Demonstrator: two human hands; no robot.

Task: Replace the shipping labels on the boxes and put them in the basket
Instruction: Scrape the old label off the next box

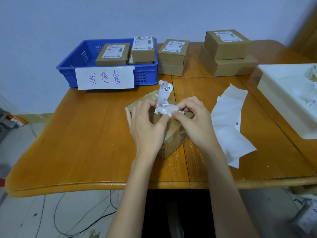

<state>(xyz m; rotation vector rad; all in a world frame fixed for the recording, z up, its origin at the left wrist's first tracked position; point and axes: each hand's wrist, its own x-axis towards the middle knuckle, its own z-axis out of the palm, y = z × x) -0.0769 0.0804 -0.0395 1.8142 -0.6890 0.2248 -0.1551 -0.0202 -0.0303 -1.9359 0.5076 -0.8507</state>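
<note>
Cardboard box [171, 133] sits mid-tabletop [85, 143], one corner toward the camera. Old label [164, 98] half peeled, crumpled, standing up from the box top. Left hand [145, 124] grips the box's left side; right hand [193, 117] pinches the label's torn edge, though exact finger contact is partly hidden. White backing sheets [229, 124] lie just right. Blue basket [73, 69] behind-left holds labelled boxes; two box stacks [228, 54] stand beside it.
</note>
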